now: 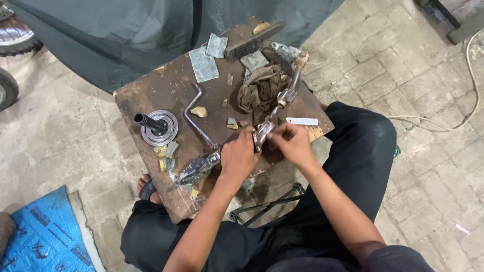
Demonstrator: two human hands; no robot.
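Gripping a shiny, bent metal lever (276,108) two-handed.

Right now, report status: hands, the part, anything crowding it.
Left hand and right hand both grip the near end of the metal lever. Lever lies on the wooden board. Rag touching its far side.

Worn wooden board (151,100) is sitting over paved brick floor (413,75), serving as the bench. Lying on it: round metal disc with black shaft (159,127), bent steel rod (194,113), wire brush (252,43), sandpaper pieces (203,64), dirty rag (259,90), long metal lever (282,98), white strip (301,121), small scraps (199,112).
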